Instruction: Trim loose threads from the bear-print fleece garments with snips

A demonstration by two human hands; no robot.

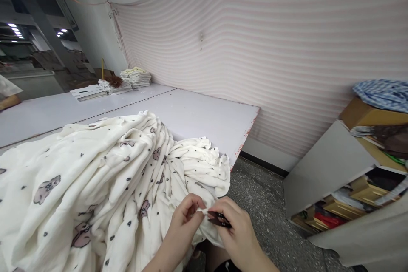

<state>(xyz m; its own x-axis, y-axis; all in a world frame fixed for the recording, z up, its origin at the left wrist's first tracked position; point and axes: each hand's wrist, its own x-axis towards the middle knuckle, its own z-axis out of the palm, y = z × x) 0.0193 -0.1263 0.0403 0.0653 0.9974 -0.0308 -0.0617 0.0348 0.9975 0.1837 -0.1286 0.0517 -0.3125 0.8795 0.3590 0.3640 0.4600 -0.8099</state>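
A large white quilted blanket (105, 178) printed with small grey-pink animals lies heaped on the pale table (204, 114) and spills over its near corner. My left hand (185, 216) is closed, pinching the blanket's edge at the bottom centre. Just right of it, my right hand (237, 231) is closed on a small dark tool (218, 219), a clipper or snip by its look, whose tip touches the pinched fabric.
Stacks of folded cloth and paper (135, 77) sit at the table's far end. A striped fabric (270, 51) covers the wall behind. To the right stands a shelf (350, 178) with boxes and a blue cloth (382, 93) on top. The floor (264, 195) is grey and speckled.
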